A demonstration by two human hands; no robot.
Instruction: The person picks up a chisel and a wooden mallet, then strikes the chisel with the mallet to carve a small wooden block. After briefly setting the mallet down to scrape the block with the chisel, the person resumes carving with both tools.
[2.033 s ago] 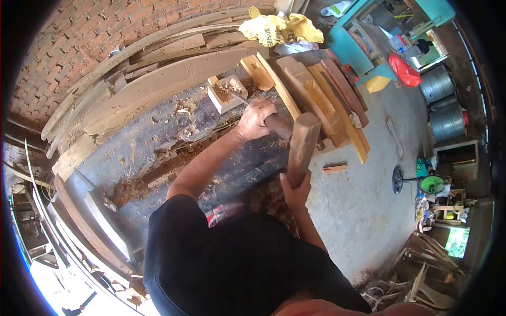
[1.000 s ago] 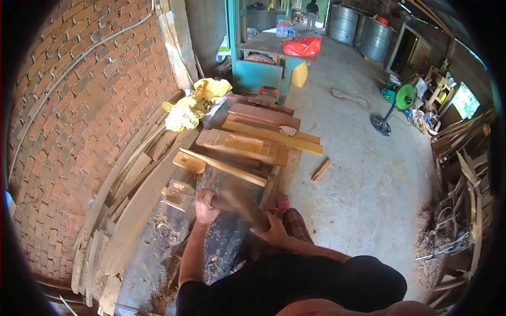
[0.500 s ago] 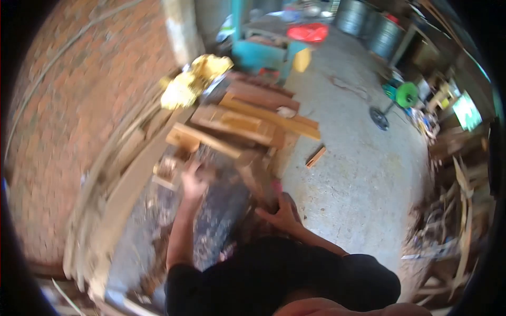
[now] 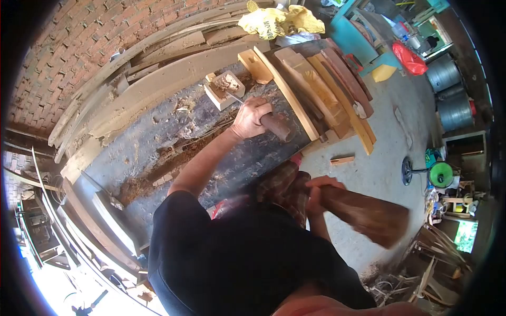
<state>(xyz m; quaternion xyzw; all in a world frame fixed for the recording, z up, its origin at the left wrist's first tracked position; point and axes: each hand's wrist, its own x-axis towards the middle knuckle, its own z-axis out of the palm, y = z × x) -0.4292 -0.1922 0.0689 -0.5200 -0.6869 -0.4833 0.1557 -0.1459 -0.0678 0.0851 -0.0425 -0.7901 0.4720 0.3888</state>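
At the far left we see a stack of long weathered planks (image 4: 158,68) leaning along the brick wall (image 4: 68,37), and beside them the dark, chip-strewn workbench (image 4: 158,142) we are leaning over. On it lies a small pale wooden block (image 4: 224,89) with a shallow recess full of shavings. Our left hand (image 4: 253,118) is wrapped fully closed around the brown handle of a chisel (image 4: 274,126), whose thin blade reaches into that recess, touching the wood. Just right of the hand, several sawn boards (image 4: 316,89) lie stacked across the bench end. Further right, our right hand (image 4: 321,192) is clenched tight on the handle of a heavy wooden mallet (image 4: 369,216), drawn well back from the chisel and blurred. Beyond it we see bare concrete floor (image 4: 379,168) with a small offcut (image 4: 341,160). We judge the main risk to be a glancing blow: the mallet sits far from the chisel butt, and a slightly off swing could land on the left knuckles. The block also looks unclamped, so a strike might skid it and let the edge slip or split the recess wall.
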